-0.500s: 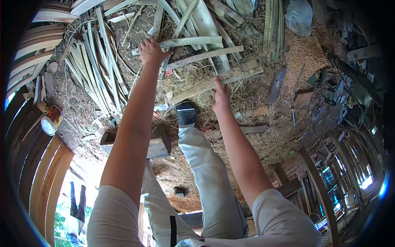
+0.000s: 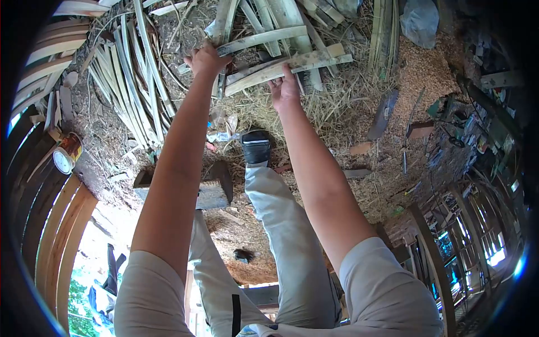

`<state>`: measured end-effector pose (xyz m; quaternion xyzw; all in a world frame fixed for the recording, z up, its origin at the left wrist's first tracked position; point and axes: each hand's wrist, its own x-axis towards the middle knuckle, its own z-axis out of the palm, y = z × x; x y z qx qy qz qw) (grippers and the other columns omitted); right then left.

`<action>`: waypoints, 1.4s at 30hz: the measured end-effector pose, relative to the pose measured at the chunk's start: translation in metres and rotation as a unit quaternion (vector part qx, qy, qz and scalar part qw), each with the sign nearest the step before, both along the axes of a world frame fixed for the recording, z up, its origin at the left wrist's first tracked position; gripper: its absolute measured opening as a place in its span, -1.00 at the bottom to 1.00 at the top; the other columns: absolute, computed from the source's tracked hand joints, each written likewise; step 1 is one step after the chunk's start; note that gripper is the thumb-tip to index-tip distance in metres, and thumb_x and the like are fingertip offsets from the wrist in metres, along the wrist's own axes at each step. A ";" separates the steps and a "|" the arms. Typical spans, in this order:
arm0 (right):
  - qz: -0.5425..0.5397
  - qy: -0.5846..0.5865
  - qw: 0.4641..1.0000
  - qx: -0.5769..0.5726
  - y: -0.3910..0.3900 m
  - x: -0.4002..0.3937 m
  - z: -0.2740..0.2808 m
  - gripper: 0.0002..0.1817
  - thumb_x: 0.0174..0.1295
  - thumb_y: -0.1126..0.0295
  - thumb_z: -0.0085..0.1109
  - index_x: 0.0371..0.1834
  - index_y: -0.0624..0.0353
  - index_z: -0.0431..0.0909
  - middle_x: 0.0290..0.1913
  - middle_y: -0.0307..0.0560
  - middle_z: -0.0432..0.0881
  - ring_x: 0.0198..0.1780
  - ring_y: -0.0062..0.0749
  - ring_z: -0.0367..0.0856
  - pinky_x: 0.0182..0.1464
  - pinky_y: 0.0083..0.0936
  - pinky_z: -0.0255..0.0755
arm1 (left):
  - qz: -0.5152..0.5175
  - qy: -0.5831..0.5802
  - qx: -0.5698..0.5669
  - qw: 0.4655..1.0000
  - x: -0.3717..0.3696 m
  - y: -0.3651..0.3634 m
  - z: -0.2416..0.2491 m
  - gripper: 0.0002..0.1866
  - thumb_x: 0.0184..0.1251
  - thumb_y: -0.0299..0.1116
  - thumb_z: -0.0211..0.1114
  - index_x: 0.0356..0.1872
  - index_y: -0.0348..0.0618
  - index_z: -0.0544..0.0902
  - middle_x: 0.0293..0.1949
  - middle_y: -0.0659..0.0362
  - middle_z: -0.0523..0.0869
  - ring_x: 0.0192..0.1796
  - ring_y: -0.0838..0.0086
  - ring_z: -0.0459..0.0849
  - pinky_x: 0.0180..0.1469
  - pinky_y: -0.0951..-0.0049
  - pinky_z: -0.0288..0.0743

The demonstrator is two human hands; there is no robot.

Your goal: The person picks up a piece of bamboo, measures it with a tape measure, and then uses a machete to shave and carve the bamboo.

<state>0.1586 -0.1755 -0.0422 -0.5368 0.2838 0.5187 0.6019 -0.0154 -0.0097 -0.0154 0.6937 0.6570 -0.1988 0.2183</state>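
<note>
My right hand [image 2: 286, 92] grips a long pale wooden slat [image 2: 323, 63] from its near edge, the thumb lying on top and the other fingers partly hidden. The slat lies crosswise in front of me, close to other strips. My left hand [image 2: 204, 60] is over the left part of another wooden strip [image 2: 264, 38], with its thumb toward the right; its grip is partly hidden. Beneath and beyond both pieces, more wooden boards [image 2: 289, 28] lie lengthwise on straw-covered ground.
A bundle of thin strips [image 2: 132, 84] lies to the left, another bundle [image 2: 383, 42] at the far right near a plastic bag [image 2: 419, 23]. A can [image 2: 68, 153] stands at the left. My shoe [image 2: 256, 147] and a wooden block [image 2: 213, 194] are nearer.
My right hand has moved forward and left with its slat, bringing it close to the other strips. My left hand has shifted slightly forward, and its strip's right end now lies farther away.
</note>
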 end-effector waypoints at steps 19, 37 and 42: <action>0.041 -0.075 0.996 0.002 -0.092 0.021 0.110 -0.45 0.37 0.18 0.46 0.34 0.03 0.46 0.13 -0.19 0.66 0.18 -0.31 0.63 0.29 -0.22 0.52 | -0.049 -0.029 -0.073 0.996 -0.012 0.015 0.089 -0.36 0.30 0.00 0.46 0.33 -0.04 0.54 0.02 -0.03 0.82 0.05 0.11 0.84 0.62 -0.27 -0.04; 0.100 -0.127 0.985 -0.055 -0.134 -0.055 0.190 -0.42 0.38 0.20 0.45 0.39 0.06 0.45 0.24 -0.17 0.63 0.25 -0.28 0.61 0.30 -0.15 0.51 | 0.016 -0.116 -0.145 0.982 -0.102 -0.011 0.184 -0.41 0.20 0.03 0.44 0.14 -0.19 0.69 -0.05 -0.09 0.84 0.04 0.00 0.83 0.17 0.08 0.68; 0.119 -0.147 0.982 -0.026 -0.147 -0.082 0.214 -0.42 0.39 0.18 0.44 0.39 0.06 0.44 0.22 -0.16 0.63 0.24 -0.27 0.62 0.29 -0.19 0.50 | 0.058 -0.168 -0.150 0.973 -0.168 -0.092 0.197 -0.43 0.25 -0.04 0.45 0.14 -0.26 0.65 -0.21 -0.16 0.82 -0.19 0.04 0.85 -0.04 0.06 0.70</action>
